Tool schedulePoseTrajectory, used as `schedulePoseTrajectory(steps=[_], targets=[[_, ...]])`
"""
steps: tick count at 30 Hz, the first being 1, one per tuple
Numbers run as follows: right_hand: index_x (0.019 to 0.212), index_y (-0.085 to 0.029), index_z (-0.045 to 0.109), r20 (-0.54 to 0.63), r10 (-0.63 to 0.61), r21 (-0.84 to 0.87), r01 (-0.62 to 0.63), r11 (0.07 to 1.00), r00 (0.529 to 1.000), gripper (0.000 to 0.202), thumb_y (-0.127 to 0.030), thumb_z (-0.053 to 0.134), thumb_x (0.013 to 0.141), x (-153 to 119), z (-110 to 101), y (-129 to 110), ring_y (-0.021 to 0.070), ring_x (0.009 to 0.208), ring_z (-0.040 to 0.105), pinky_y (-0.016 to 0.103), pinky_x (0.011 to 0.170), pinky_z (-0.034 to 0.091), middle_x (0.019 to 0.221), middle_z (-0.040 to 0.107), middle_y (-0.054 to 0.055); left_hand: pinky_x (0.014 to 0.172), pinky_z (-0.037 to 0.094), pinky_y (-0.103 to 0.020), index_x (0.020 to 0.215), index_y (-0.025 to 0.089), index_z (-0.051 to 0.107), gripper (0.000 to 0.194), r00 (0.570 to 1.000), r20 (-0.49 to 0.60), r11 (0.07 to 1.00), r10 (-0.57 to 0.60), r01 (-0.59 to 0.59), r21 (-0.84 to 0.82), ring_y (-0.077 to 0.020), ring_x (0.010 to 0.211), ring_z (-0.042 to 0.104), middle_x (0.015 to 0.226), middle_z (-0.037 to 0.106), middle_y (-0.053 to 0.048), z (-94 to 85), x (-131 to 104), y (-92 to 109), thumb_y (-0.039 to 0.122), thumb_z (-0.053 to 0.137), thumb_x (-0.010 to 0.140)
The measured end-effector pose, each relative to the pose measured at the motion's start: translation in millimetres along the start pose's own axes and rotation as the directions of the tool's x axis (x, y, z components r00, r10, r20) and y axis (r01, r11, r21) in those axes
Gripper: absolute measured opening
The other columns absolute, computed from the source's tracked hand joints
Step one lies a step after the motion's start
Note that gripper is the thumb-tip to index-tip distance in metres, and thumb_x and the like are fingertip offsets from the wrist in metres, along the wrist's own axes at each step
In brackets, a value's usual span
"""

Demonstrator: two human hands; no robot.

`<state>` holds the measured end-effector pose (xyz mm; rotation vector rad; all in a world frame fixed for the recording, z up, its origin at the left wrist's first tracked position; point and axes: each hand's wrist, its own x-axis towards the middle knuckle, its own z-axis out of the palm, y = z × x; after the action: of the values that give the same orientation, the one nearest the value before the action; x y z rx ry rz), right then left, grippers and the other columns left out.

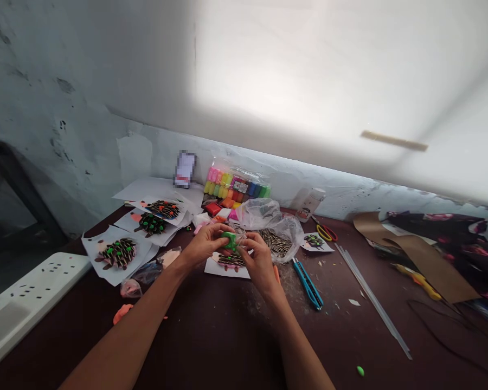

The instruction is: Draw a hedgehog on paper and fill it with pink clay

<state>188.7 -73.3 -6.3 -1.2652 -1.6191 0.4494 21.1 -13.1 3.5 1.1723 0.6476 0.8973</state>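
Note:
Both my hands meet over the middle of the table. My left hand (pixel 206 244) grips a small packet of green modelling clay (pixel 228 240) in clear wrapping. At the packet's right side, the fingers of my right hand (pixel 257 254) pinch the clear wrapping. Just below lies a paper card (pixel 213 266) with a hedgehog figure (pixel 231 261) made of striped seeds and green dots, partly covered by my hands. Behind my right hand, a clear plastic bag (pixel 295 230) holds many striped sunflower seeds (pixel 274 242).
Finished-looking hedgehog cards (pixel 120 253) lie at left near a white power strip (pixel 32 292). A pack of coloured clay (pixel 238 184) leans on the wall. Rightward are a blue cutter (pixel 308 284), scissors (pixel 325 232), glue sticks (pixel 372 300), a yellow glue gun (pixel 418 281) and a green clay piece (pixel 360 371).

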Motion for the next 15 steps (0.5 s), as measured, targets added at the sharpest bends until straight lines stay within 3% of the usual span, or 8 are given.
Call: schedulePoseTrajectory(steps=[6,10,12,15], targets=[[0.077,-0.021,0.067,-0.017,0.031,0.094,-0.029,0.995,0.999,0.010,-0.026,0.062,0.084,-0.6,0.6,-12.2,0.0163,0.082,0.058,0.024,0.060,0.046,0.099,0.059,0.005,0.060,0.061,-0.028,0.094,0.013,0.065,0.043,1.000,-0.003,1.000,0.007,-0.007,0.014,-0.0126,0.061,0.067,0.082,0.070,-0.001,-1.5,0.3,0.0,0.031,0.086,0.061],[0.075,-0.020,0.068,-0.184,0.086,0.250,-0.038,0.967,0.979,0.018,-0.036,0.066,0.083,2.6,-1.7,-15.5,0.0183,0.091,0.058,0.027,0.072,0.049,0.102,0.061,0.007,0.060,0.061,-0.029,0.095,0.013,0.064,0.040,0.999,-0.032,1.000,0.002,-0.001,0.025,-0.0128,0.059,0.068,0.083,0.070,-0.002,-3.4,-0.1,2.1,0.029,0.083,0.064],[0.076,-0.018,0.068,-0.238,0.171,0.351,-0.079,0.933,0.956,0.024,-0.042,0.067,0.081,5.7,-5.3,-12.6,0.0166,0.082,0.058,0.027,0.068,0.047,0.095,0.064,0.006,0.059,0.061,-0.028,0.094,0.013,0.064,0.036,0.998,-0.058,0.999,-0.014,0.016,0.030,-0.0127,0.058,0.067,0.083,0.069,-0.002,-3.5,-0.7,4.0,0.026,0.081,0.065],[0.082,-0.018,0.069,-0.169,0.350,0.513,-0.221,0.829,0.921,0.034,-0.051,0.070,0.077,9.7,-10.2,-7.9,0.0131,0.060,0.053,0.024,0.052,0.041,0.072,0.064,0.002,0.052,0.056,-0.024,0.094,0.013,0.064,0.030,0.996,-0.091,0.999,-0.026,0.030,0.044,-0.0115,0.053,0.065,0.077,0.067,0.000,-3.5,-1.9,7.2,0.021,0.073,0.066]])
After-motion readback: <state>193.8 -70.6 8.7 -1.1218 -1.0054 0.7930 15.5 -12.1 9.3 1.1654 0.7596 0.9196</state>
